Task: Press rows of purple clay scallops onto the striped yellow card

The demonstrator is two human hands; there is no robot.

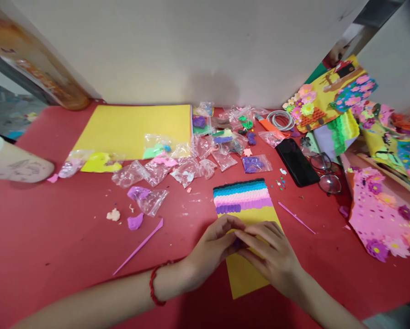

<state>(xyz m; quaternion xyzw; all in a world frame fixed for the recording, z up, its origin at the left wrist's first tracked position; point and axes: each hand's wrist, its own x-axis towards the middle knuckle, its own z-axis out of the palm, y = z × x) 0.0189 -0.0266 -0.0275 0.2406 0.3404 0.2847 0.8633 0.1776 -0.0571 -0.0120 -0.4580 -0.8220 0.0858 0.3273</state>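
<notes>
My left hand [213, 246] and my right hand [271, 253] meet over a small yellow card [246, 274] on the red table [54, 246]. Their fingertips pinch together on a small dark purple bit of clay, mostly hidden between them. The card's upper part carries rows of clay scales [242, 196] in black, blue, white, pink and purple. A red string bracelet [153, 285] is on my left wrist. A pink modelling stick [139, 246] lies left of my hands, a thinner pink stick [296, 218] to the right.
Several clear bags of coloured clay [187, 160] lie scattered behind the card, beside a large yellow sheet [132, 128]. A black phone [296, 162], glasses [324, 171], a coiled white cable [280, 119] and flower collages [379, 214] fill the right side. A paper cup [13, 160] lies at left.
</notes>
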